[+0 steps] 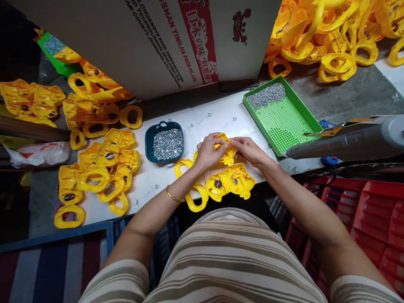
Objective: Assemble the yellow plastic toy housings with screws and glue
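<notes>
Both hands are closed on a yellow plastic shell [228, 158] above the near edge of the white board. My left hand [212, 152] grips it from the left, partly covering it. My right hand [249, 150] pinches its upper right side; whether a small part sits in those fingertips I cannot make out. Just below lies another yellow shell half [240, 179], hollow side up, with thin wires, a round metal piece and a small circuit board. A yellow loop handle [202, 195] lies at its left, and a second loop [178, 168] shows beyond my left wrist.
A dark teal tray [148, 145] of small metal screws stands left of my hands. At the right is a green perforated tray [292, 120] with similar screws, beside a grey cylindrical tool [344, 143]. Yellow shells [110, 145] pile up leftward. A large carton [151, 54] stands behind; a red crate [372, 210] is right.
</notes>
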